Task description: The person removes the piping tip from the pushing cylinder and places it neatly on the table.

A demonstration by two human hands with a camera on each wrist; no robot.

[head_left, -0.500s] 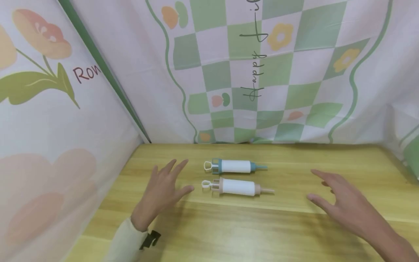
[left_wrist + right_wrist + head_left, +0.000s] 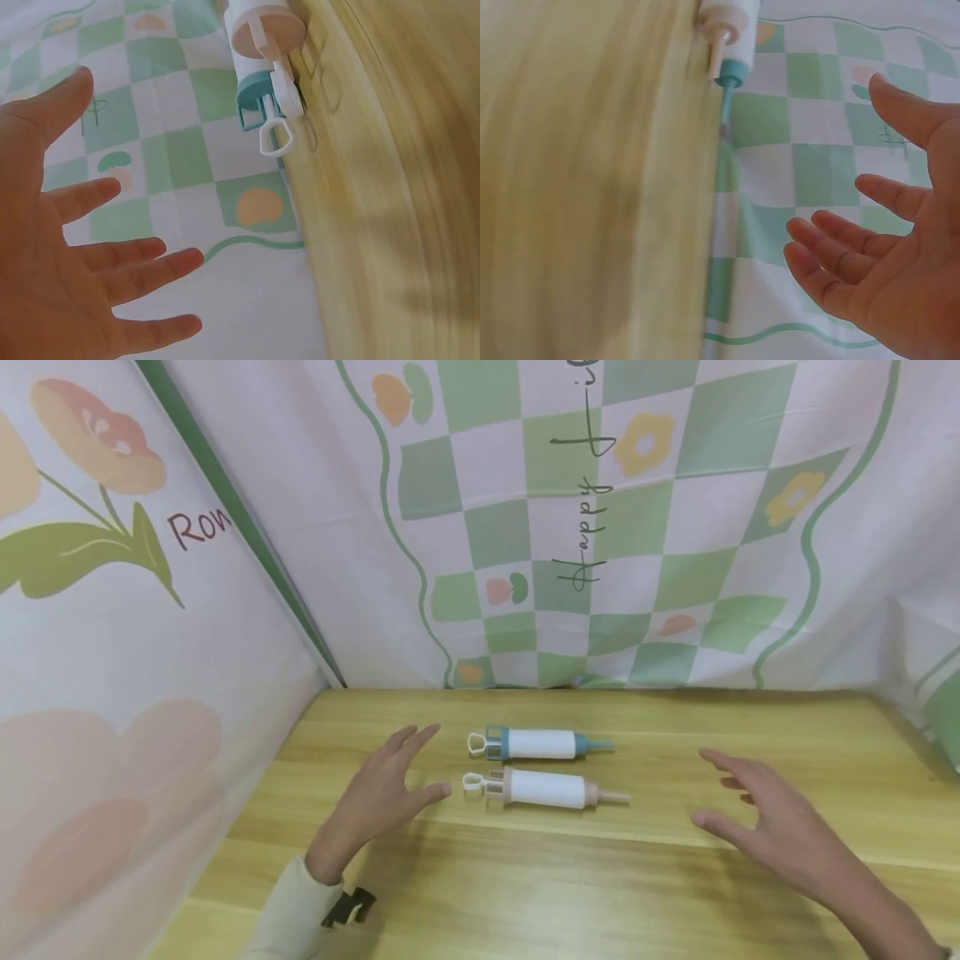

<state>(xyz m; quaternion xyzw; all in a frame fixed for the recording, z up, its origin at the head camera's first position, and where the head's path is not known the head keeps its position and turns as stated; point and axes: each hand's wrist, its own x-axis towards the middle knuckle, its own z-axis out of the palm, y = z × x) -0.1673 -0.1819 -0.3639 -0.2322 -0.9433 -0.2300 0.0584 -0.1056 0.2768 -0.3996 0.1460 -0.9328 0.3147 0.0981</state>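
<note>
- Compared with half a second ago, both hands have come slightly inward: the left hand (image 2: 378, 797) a little nearer the syringes' ring handles, the right hand (image 2: 772, 814) a little nearer their nozzles.
- The blue syringe (image 2: 542, 744) and the beige syringe (image 2: 547, 788) lie where they were, side by side and apart on the wooden table (image 2: 525, 893), white barrels between the two hands, the blue one nearer the hanging cloth (image 2: 637, 527).
- The left hand reaches forward with its thumb held away from its fingers; its wrist view shows the fingers spread and nearly straight, pinching nothing.
- The right hand reaches in from the right, thumb apart, fingers loosely extended and slightly bent, likewise holding nothing; it is farther from the syringes than the left.
- A pale sleeve (image 2: 288, 910) covers the left forearm and is cut off below.
- Both wrist views crop the syringes at the top, and the beige one partly hides the blue; the table looks blurred in the right wrist view.
</note>
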